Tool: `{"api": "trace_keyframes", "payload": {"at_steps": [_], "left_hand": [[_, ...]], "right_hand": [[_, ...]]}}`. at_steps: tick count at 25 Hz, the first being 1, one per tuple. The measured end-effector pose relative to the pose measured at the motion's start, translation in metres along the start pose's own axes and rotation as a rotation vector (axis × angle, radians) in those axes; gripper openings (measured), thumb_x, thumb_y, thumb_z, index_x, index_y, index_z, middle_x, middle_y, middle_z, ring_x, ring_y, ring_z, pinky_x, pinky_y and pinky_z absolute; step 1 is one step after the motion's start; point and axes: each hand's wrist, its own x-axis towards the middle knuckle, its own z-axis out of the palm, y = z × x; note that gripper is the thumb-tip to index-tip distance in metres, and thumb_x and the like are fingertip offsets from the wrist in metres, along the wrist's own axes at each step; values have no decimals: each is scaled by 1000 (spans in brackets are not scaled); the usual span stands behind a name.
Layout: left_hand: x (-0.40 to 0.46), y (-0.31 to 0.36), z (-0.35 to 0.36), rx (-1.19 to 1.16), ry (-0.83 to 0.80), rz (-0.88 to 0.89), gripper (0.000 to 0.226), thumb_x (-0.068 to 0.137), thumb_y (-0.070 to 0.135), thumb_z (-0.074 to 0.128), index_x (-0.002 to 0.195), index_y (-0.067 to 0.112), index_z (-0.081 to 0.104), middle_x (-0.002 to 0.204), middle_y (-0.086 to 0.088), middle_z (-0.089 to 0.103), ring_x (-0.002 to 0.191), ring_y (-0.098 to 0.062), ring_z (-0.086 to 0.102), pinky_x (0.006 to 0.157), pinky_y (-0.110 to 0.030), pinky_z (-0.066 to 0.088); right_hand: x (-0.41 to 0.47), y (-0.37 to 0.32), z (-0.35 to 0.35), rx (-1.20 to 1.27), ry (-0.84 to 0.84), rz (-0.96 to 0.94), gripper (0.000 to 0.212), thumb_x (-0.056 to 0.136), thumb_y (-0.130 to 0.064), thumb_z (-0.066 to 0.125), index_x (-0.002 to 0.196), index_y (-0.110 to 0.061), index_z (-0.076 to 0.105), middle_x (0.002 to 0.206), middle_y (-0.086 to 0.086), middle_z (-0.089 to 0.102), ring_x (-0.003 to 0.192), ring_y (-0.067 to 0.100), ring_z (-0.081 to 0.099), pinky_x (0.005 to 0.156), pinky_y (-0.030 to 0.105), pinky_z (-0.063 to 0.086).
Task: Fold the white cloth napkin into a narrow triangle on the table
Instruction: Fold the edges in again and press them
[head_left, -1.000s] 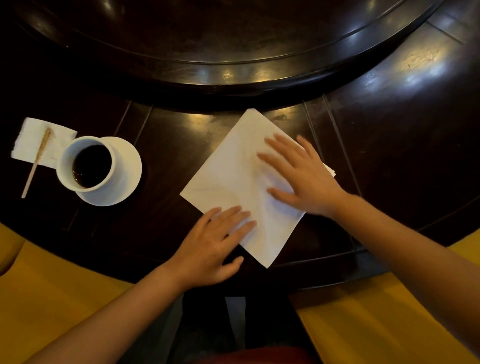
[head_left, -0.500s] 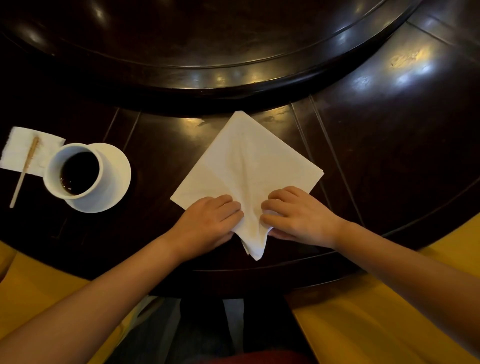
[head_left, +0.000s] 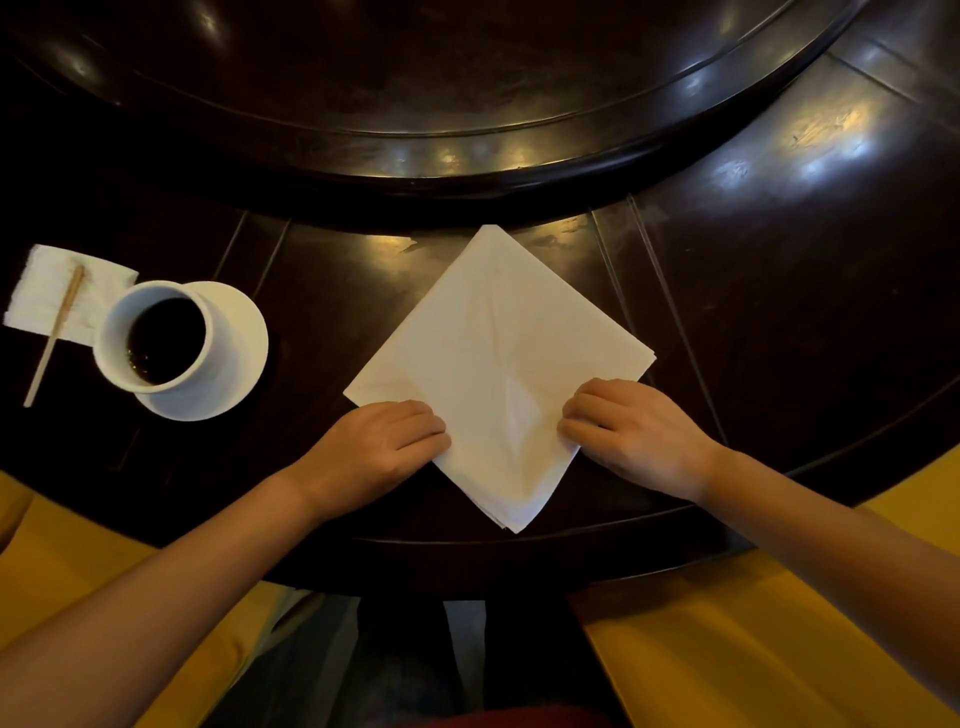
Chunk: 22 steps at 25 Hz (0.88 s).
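Dark polished table (head_left: 779, 270) bears the napkin (head_left: 493, 332) as a diamond; left hand (head_left: 379, 447) and right hand (head_left: 639, 431), curled, seemingly pinch its lower edges, best folded evenly toward the centre crease

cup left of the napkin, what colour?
White cup, dark liquid inside, standing on a white saucer. Head view, the only one.

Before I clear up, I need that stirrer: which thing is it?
Start at the white cup of dark drink on the table's left. Just left of it lies a small paper napkin. The stirrer is the thin tan stick lying across it, overhanging its near edge.
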Motion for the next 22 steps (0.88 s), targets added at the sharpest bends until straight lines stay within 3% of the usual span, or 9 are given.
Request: {"api": "trace_keyframes", "payload": {"at_steps": [4, 8, 11, 14, 19, 22], "left_hand": [[-5, 7, 8, -55, 88, -116, 30, 97, 18, 44, 93, 3, 70, 92, -12, 69, 85, -24, 64, 77, -30, 53], [-5, 17, 4, -199, 201, -343, 26, 92, 20, 49, 92, 5, 70, 89, -9, 68, 87, -16, 59, 78, -24, 51], [-4, 32, -7, -309, 390, -572, 25, 90, 20, 51, 94, 4, 70, 90, -5, 68, 90, -10, 58, 86, -15, 44], [3, 42, -15, -373, 550, -744, 23, 86, 18, 55, 99, 6, 70, 95, 2, 65, 91, -7, 59, 86, -17, 46], [35, 29, -15, -346, 606, -906, 20, 85, 12, 60, 101, 5, 69, 92, 4, 63, 87, -5, 57, 78, -9, 43], [53, 12, -7, -283, 519, -960, 20, 88, 9, 58, 105, 6, 68, 91, -3, 66, 86, -13, 59, 72, -18, 41]], "right_hand": [[-6, -12, 4, 57, 83, 132, 8, 85, -11, 60, 87, -6, 66, 86, 9, 66, 79, 27, 60, 62, 33, 50], [-10, -30, 8, 213, 212, 386, 15, 86, -14, 57, 92, -5, 67, 87, 8, 66, 85, 21, 59, 69, 32, 51], [-8, -46, 1, 418, 349, 575, 17, 85, -16, 57, 95, -6, 67, 89, 6, 66, 88, 12, 59, 77, 27, 51], [5, -52, -12, 479, 492, 676, 17, 84, -20, 57, 92, -8, 67, 86, -1, 65, 83, 7, 59, 75, 21, 50], [34, -32, -16, 421, 530, 921, 10, 84, -17, 65, 91, -11, 67, 84, -2, 66, 78, 13, 61, 68, 36, 52], [46, -16, -9, 412, 493, 1012, 12, 85, -22, 64, 94, -15, 67, 86, -4, 66, 81, 14, 60, 72, 44, 52]]}}
